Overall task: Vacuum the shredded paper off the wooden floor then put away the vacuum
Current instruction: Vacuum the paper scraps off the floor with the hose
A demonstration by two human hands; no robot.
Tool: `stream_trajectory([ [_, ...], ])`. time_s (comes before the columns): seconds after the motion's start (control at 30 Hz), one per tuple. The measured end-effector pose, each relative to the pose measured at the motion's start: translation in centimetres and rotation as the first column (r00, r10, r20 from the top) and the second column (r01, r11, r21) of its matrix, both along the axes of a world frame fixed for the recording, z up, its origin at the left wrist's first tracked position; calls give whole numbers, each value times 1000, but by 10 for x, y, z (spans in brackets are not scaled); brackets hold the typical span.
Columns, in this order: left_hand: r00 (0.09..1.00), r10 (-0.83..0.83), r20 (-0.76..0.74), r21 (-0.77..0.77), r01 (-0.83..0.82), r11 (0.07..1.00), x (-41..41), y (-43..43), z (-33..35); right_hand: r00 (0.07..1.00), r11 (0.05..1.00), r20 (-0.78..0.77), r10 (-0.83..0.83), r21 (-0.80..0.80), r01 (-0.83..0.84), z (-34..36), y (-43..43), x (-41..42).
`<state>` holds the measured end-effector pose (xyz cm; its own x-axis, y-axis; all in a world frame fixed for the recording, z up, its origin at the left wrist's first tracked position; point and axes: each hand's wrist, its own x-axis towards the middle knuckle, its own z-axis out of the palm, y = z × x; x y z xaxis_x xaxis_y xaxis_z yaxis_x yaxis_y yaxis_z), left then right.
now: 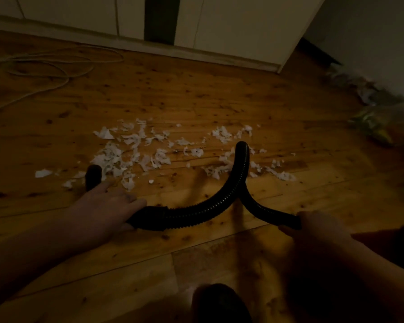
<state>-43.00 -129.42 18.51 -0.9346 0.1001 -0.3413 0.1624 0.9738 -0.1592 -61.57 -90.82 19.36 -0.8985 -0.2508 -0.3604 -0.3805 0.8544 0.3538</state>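
While black hose [241, 159] arches over shredded paper [112, 157], left grip [107, 206] curled round its cuff, right grip [313, 227] clutching other end.

The shredded paper [131, 152] lies scattered on the wooden floor [196, 101], mid-frame; the hose [191, 216] loops up over its right part, nearer the person, with one end in the left hand [107, 206] and the other in the right hand [313, 227]; a cable [67, 79] lies coiled far left; cabinets [231, 26] stand behind; clutter [369, 122] sits at the right.

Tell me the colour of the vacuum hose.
The vacuum hose is black and ribbed; the head view shows it best.
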Motion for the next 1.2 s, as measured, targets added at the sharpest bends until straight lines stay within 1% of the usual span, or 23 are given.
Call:
stream_trajectory([
  [0.1,999,-29,-44,43,31,999,-16,11,-1,996,996,38,-81,-41,83,4,24,7],
  [0.17,995,-65,-77,75,70,995,-30,20,-4,993,993,43,-114,-37,115,7,40,20],
  [0.23,990,-103,-95,95,112,989,-44,30,-9,993,994,46,-105,-22,106,9,54,33],
  [0.3,983,-141,-120,114,155,981,-60,42,-18,990,991,22,-137,2,137,11,69,44],
  [0.37,974,-171,-148,146,192,971,-74,53,-30,983,981,25,-183,62,181,12,86,54],
  [0.4,973,-180,-144,164,203,965,-80,59,-36,979,978,29,-204,40,203,13,93,61],
  [0.43,970,-198,-142,179,221,959,-85,64,-39,971,972,44,-235,32,233,12,99,70],
  [0.5,956,-245,-159,161,270,949,-94,71,-42,924,925,83,-373,-42,377,15,105,89],
  [0.57,949,-257,-185,155,287,945,-100,78,-38,898,909,140,-417,34,416,5,147,92],
  [0.6,949,-260,-181,155,288,945,-102,79,-37,875,896,196,-442,133,423,-11,180,84],
  [0.63,947,-269,-175,152,295,943,-102,81,-35,899,909,219,-380,269,318,-21,218,74],
  [0.67,946,-280,-162,144,303,942,-99,84,-32,910,915,247,-332,317,248,-35,238,61],
  [0.7,943,-293,-157,132,314,940,-95,88,-30,903,904,240,-356,335,267,-36,231,48],
  [0.73,937,-308,-163,119,329,937,-92,91,-31,884,892,222,-412,295,342,-29,199,38],
  [0.77,932,-320,-172,102,340,935,-89,95,-33,882,896,205,-424,234,376,-4,146,31],
  [0.8,928,-327,-180,85,346,935,-86,96,-34,899,917,207,-386,190,351,22,87,26],
  [0.83,923,-336,-185,73,354,932,-84,96,-33,935,943,165,-314,164,288,40,47,17],
  [0.9,924,-344,-168,40,355,934,-80,94,-30,982,982,13,-190,-3,190,63,-9,1],
  [0.93,925,-343,-161,29,352,935,-78,93,-28,992,990,14,-124,-70,125,70,-27,0],
  [0.97,927,-341,-154,22,348,937,-77,92,-26,996,990,75,-49,-128,58,71,-38,-3],
  [1.0,930,-338,-144,22,345,938,-76,92,-26,986,989,169,2,-146,23,70,-46,-3],
  [1.1,923,-358,-144,8,363,932,-79,99,-19,899,979,418,132,-197,-52,60,-65,9],
  [1.2,911,-386,-146,4,391,920,-85,112,-12,817,939,521,247,-338,-69,46,-86,29],
])
